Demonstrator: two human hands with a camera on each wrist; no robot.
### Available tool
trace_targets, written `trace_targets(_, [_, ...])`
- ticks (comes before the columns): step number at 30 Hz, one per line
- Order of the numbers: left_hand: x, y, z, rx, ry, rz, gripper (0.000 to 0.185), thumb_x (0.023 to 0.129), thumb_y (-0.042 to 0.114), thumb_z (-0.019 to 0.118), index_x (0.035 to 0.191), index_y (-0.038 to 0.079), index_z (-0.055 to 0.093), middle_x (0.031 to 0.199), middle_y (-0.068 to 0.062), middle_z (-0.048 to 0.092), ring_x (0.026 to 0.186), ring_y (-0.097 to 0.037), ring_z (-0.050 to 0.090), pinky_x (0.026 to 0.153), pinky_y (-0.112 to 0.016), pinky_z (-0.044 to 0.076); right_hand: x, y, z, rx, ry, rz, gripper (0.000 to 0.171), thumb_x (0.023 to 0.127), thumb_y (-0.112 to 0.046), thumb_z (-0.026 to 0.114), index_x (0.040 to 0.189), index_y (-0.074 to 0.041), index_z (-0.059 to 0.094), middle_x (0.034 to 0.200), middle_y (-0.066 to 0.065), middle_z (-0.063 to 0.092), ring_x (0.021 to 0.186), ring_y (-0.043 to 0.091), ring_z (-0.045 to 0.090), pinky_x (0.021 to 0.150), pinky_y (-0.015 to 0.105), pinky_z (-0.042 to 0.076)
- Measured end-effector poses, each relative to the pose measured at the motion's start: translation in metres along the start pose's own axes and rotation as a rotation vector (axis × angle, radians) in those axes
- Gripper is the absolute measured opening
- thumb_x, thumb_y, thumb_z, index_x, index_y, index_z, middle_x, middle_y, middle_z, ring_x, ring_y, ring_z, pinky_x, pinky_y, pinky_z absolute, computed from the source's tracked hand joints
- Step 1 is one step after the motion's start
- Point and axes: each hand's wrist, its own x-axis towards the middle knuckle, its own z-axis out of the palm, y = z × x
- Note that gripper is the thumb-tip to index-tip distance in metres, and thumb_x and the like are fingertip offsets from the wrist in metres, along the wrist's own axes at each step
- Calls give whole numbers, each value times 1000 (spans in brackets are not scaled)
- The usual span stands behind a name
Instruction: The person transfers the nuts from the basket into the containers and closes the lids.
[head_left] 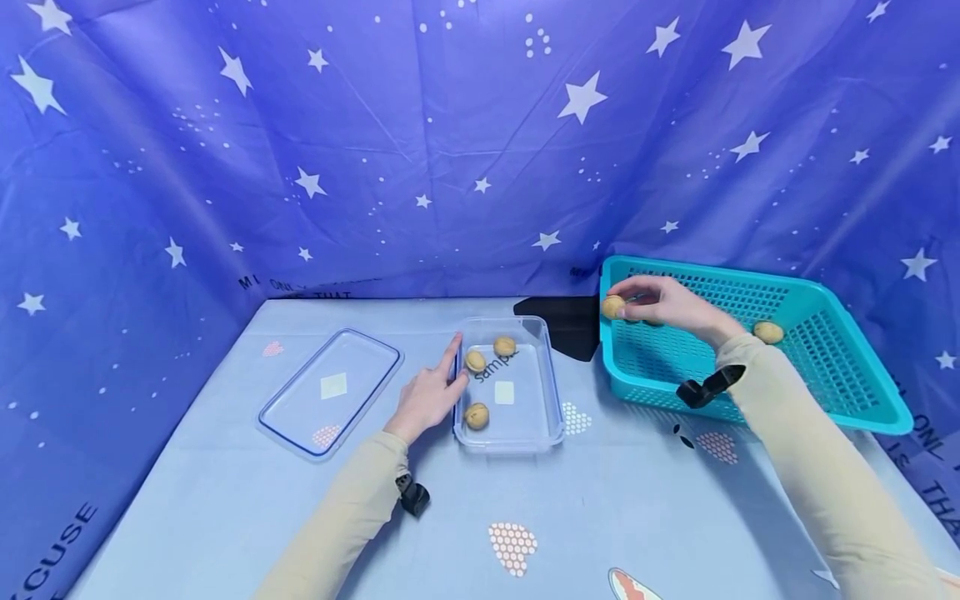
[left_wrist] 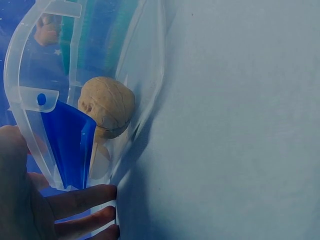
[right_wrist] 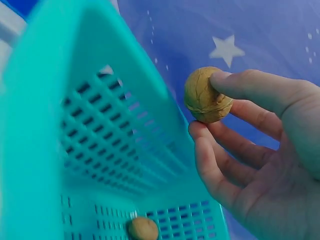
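Tan and ridged, a walnut sits between the thumb and fingertips of the right hand, which pinches it over the left end of a teal plastic basket. Inside the basket, a second walnut lies towards the right of that hand, and a third is partly hidden behind the hand.

Well apart from the right hand, the left hand touches the left side of a clear container, its fingers fairly straight, with the index finger along the rim (the left wrist view shows a blue clip near it). The container stands without its cover and holds three walnuts: one near the far wall, one beside the left hand and one in the near left corner.

To the left, apart from the container, a clear lid with a blue edge lies flat on the pale blue tablecloth. Both cream sleeves end in black wrist straps. Behind everything hangs a violet-blue curtain printed with white stars.
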Motion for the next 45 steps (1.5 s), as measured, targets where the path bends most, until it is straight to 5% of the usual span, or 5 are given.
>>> trace_targets(14, [0,2,-1,8,4,-7,65,100,39,44,156,29,14,50,1,37,42,-15,34,41,-31,35,8,-26,35,0,-35,-88,37,93,-16,67,127,-6,59,118,13,60,101,28,59,84,37,50])
trace_targets(24, [0,1,-1,3,10,1,65,100,39,44,156,29,14,49,2,37,42,-14,34,40,-30,34,13,-38,67,54,-126,-236,36,91,-7,66,125,2,58,113,12,64,101,27,61,83,32,52])
trace_targets(45, [-1,0,-1,-1,6,3,66,99,39,44,156,30,14,49,1,38,42,-15,35,40,-31,36,23,-42,123,43,-246,-317,38,88,-7,68,123,5,59,116,12,62,100,26,61,81,34,54])
